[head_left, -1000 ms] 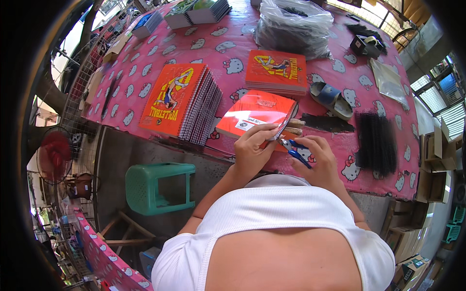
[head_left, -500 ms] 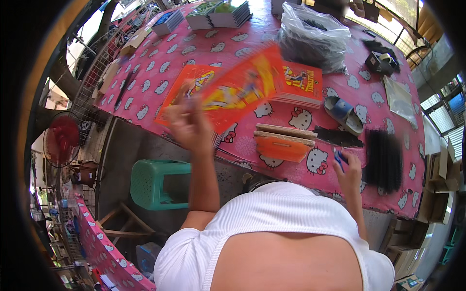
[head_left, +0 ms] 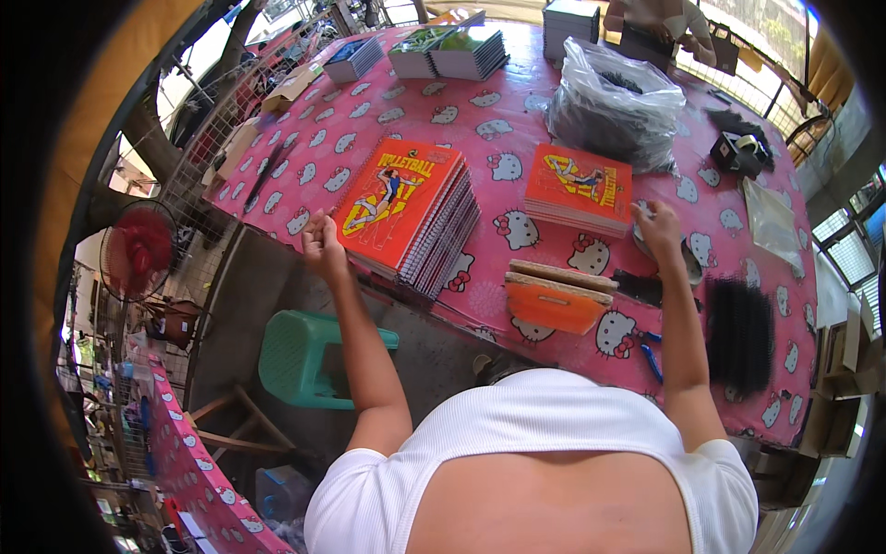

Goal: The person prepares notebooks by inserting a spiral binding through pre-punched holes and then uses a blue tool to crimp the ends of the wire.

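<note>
A tall stack of orange spiral notebooks (head_left: pixel 397 208) with a volleyball cover stands on the left of the pink table. My left hand (head_left: pixel 323 245) is beside its lower left edge, fingers loosely bent and nothing held. A lower stack of orange-covered booklets (head_left: pixel 580 189) lies to the right. My right hand (head_left: pixel 658 231) is by that stack's right edge, fingers partly spread; whether they touch it is unclear. Blue-handled pliers (head_left: pixel 652 358) rest on the cloth next to my right forearm. Behind that arm, a slipper (head_left: pixel 692 265) is mostly hidden.
A wooden block with an orange face (head_left: pixel 554 300) sits nearest me. Black spiral wires (head_left: pixel 738 337) lie at right, with a clear bag of black coils (head_left: pixel 614 120) behind. Other notebooks (head_left: pixel 452 51) and a person (head_left: pixel 683 28) are at the far side. A green stool (head_left: pixel 300 360) stands at left.
The notebook my left hand was swinging now lies on the left stack, and that hand has let go. My right hand has put down the pliers and moved forward to the booklets.
</note>
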`<action>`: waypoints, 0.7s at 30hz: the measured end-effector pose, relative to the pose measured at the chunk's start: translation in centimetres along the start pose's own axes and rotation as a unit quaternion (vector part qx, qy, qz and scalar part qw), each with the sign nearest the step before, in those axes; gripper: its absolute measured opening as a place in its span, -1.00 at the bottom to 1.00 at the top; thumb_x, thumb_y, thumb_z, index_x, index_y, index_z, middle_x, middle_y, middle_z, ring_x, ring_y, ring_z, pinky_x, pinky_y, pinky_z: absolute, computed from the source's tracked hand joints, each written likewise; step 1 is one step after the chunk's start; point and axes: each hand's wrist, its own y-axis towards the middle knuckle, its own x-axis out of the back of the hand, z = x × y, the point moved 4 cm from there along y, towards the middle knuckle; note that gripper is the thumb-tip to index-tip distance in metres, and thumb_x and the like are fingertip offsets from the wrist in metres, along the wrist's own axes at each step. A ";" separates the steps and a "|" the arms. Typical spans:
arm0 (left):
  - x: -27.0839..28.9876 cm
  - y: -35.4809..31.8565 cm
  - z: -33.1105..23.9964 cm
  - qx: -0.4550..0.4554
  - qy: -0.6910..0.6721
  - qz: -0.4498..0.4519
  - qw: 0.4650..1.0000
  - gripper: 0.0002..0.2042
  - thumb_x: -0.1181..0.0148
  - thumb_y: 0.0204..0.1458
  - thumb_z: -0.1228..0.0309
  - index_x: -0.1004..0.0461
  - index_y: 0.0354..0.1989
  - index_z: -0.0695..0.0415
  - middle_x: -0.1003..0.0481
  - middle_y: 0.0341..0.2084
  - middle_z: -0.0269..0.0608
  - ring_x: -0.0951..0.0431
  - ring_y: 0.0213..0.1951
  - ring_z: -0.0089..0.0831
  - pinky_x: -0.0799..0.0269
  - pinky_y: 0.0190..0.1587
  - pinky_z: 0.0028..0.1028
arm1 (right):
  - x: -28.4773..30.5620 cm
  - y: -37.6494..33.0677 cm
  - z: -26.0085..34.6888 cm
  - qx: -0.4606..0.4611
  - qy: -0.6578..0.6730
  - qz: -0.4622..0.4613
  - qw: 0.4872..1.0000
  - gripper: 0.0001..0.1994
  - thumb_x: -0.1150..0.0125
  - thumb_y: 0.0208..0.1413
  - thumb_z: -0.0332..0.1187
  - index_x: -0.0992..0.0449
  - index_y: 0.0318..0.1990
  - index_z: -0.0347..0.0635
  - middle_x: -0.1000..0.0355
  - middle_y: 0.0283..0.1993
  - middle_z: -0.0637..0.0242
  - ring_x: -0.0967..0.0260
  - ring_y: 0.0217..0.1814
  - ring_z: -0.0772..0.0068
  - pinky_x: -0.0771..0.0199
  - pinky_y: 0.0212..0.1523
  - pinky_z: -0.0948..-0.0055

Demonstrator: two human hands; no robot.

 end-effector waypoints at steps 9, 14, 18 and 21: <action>-4.0 -2.3 -6.4 -0.052 0.095 0.031 0.994 -0.70 0.00 0.10 0.58 -0.26 0.03 0.33 -0.41 0.00 -0.03 -0.39 0.05 -0.37 -0.27 0.11 -0.43 | -7.7 0.8 -9.5 -0.137 0.108 0.114 0.978 -0.71 -0.28 0.01 -0.24 -0.46 -0.36 -0.34 -0.34 -0.68 0.20 -0.34 -0.68 0.34 -0.35 -0.58 0.27; -10.0 -10.5 -14.9 -0.019 -0.067 0.136 0.988 -0.55 -0.15 0.03 0.50 -0.21 0.11 0.23 -0.26 0.15 -0.09 -0.32 0.10 -0.32 -0.21 0.14 -0.35 | 1.3 -0.9 1.4 -0.049 0.123 -0.080 0.988 -0.81 -0.15 0.06 -0.45 -0.30 -0.25 -0.34 -0.42 -0.39 -0.11 -0.41 -0.27 -0.17 -0.39 -0.27 0.10; -15.0 -16.7 -9.3 0.051 0.041 0.275 0.959 -0.43 -0.26 0.00 0.39 -0.16 0.16 0.22 -0.21 0.17 -0.10 -0.35 0.06 -0.31 -0.30 0.04 -0.37 | 6.4 -5.8 7.7 -0.102 0.418 0.024 0.902 -0.91 0.02 0.19 -0.48 -0.20 -0.26 -0.23 -0.40 -0.42 0.20 -0.37 -0.46 0.37 -0.45 -0.39 0.41; -16.0 -18.7 -9.5 0.100 0.101 0.363 0.921 -0.55 -0.28 0.01 0.37 -0.30 0.03 0.25 -0.42 -0.07 -0.12 -0.48 -0.14 -0.38 -0.40 -0.15 -0.44 | 6.9 -9.8 8.4 -0.055 0.614 0.007 0.787 -0.90 0.00 0.17 -0.53 -0.20 -0.28 -0.21 -0.41 -0.31 0.25 -0.37 -0.35 0.54 -0.44 -0.36 0.53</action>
